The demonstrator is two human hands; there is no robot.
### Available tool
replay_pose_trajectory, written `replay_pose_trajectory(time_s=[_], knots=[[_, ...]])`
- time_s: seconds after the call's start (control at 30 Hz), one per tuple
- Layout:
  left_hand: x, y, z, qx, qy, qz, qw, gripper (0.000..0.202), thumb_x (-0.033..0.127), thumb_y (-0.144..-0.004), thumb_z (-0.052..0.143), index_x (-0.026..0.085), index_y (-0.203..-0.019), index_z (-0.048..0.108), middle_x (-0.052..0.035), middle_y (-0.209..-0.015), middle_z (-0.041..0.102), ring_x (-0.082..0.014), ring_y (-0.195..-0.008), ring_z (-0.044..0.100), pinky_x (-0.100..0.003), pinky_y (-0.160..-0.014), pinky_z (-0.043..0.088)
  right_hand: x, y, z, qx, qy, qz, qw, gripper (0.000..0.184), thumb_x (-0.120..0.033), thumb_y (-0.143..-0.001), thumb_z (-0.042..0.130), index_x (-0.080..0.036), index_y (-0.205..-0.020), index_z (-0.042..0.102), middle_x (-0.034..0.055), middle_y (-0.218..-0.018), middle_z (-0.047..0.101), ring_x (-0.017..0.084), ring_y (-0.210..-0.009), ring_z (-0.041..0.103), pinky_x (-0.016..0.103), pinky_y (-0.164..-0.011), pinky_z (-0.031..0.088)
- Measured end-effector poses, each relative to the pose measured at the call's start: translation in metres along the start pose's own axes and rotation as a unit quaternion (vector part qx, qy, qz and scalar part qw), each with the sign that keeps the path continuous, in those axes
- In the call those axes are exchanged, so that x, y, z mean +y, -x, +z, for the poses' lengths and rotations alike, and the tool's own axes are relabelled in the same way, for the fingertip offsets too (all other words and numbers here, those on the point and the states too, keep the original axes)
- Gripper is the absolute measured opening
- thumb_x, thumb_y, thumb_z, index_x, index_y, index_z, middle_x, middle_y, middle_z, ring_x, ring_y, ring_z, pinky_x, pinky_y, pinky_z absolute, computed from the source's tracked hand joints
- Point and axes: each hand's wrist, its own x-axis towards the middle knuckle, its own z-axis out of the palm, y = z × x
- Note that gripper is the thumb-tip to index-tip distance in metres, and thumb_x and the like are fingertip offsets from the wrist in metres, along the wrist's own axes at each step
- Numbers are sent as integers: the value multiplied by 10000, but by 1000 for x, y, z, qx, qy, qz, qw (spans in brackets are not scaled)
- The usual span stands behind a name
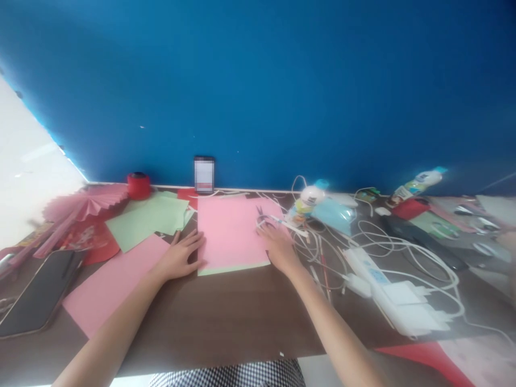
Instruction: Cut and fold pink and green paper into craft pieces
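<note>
A pink sheet of paper (229, 231) lies flat on the dark table, with the edge of a pale green sheet (234, 269) showing beneath its near side. My left hand (182, 255) rests at the sheet's left edge, fingers spread and holding nothing. On the right part of the sheet lies my right hand (278, 246), fingers stretched out. Just beyond its fingertips are small scissors (263, 217), blades pointing away; whether the fingers touch the handles is hard to make out. Another pink sheet (116, 282) lies partly under my left forearm.
Green sheets (149, 215), a pink folded paper fan (84, 204) and a phone (36, 293) are at left. Another phone (204, 174) leans on the blue wall. A glue bottle (308, 203), tangled white cables (419, 252) and a power strip (387, 293) crowd the right.
</note>
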Motion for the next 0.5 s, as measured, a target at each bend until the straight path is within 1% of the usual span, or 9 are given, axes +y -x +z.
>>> replay_pose_trajectory(time_s=[0.13, 0.2, 0.23, 0.3, 0.37, 0.4, 0.43, 0.5], knots=[[1, 2, -3, 6, 10, 6, 1000, 618, 525, -810, 438, 247, -1351, 328, -96, -1398, 353, -299, -1306, 272, -597, -1037, 113, 7, -10, -7, -23, 7, -19, 1000, 591, 57, -668, 389, -201, -1182, 523, 90, -1248, 536, 242, -1171, 440, 456, -992, 292], [2, 2, -5, 17, 15, 17, 1000, 593, 525, -790, 473, 244, -1307, 404, -95, -1364, 409, -306, -1292, 300, -597, -1034, 134, 12, -9, -5, -27, 8, -29, 999, 608, 75, -651, 379, -206, -1168, 527, 82, -1215, 562, 240, -1155, 457, 458, -985, 301], [3, 2, -6, 23, 17, 25, 999, 545, 514, -787, 483, 248, -1263, 463, -87, -1332, 452, -303, -1282, 319, -588, -1036, 151, 14, -7, -4, -26, 8, -33, 999, 613, 84, -643, 371, -210, -1155, 536, 76, -1203, 571, 240, -1163, 451, 462, -988, 300], [5, 2, -6, 42, 21, 41, 998, 387, 454, -810, 478, 260, -1130, 579, -60, -1243, 538, -278, -1251, 372, -544, -1041, 208, 19, -1, -2, -25, 10, -28, 999, 616, 94, -636, 352, -211, -1132, 553, 70, -1191, 580, 239, -1172, 446, 462, -983, 312], [7, 0, -3, 74, 21, 48, 996, 274, 367, -838, 452, 265, -1006, 643, -42, -1164, 586, -247, -1204, 431, -481, -1030, 278, 23, 5, -2, -37, 10, -17, 999, 615, 98, -636, 341, -207, -1120, 565, 73, -1197, 577, 240, -1170, 452, 443, -948, 358], [8, -1, 0, 90, 19, 49, 995, 263, 343, -841, 449, 262, -993, 648, -44, -1156, 587, -240, -1183, 450, -457, -1020, 303, 25, 8, -4, -48, 8, -13, 999, 614, 96, -637, 342, -206, -1122, 567, 75, -1210, 568, 241, -1167, 457, 426, -923, 384], [9, -2, 3, 103, 16, 50, 993, 273, 343, -838, 455, 257, -1023, 637, -53, -1177, 573, -241, -1175, 456, -446, -1013, 317, 26, 10, -7, -59, 2, -8, 998, 607, 91, -640, 347, -208, -1116, 574, 75, -1222, 559, 242, -1162, 464, 407, -899, 406], [10, -4, 10, 112, 7, 50, 992, 382, 402, -818, 480, 246, -1157, 562, -78, -1259, 514, -266, -1199, 428, -466, -1017, 304, 27, 9, -14, -70, -17, 10, 997, 527, 57, -669, 368, -209, -1049, 617, 75, -1216, 562, 241, -1125, 497, 373, -867, 431]])
